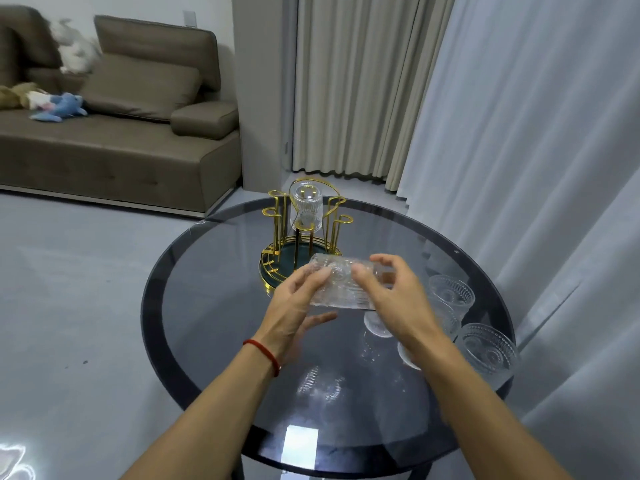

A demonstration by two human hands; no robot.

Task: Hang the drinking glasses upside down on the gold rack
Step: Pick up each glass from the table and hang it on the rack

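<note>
A gold rack (277,233) with a dark green base stands at the far side of the round glass table (207,306). One clear ribbed glass (306,209) hangs upside down on a rear prong. Both hands hold another patterned glass (341,287) on its side, just in front of the rack's base and above the table. My left hand (294,306) grips its left end and my right hand (391,299) grips its right end. Several more glasses (450,296) stand upright at the table's right, one (485,351) near the edge, some partly hidden by my right arm.
Pale curtains (519,133) hang close behind and to the right of the table. A brown sofa (121,140) with soft toys sits at the far left across a grey floor. The table's near half shows only reflections.
</note>
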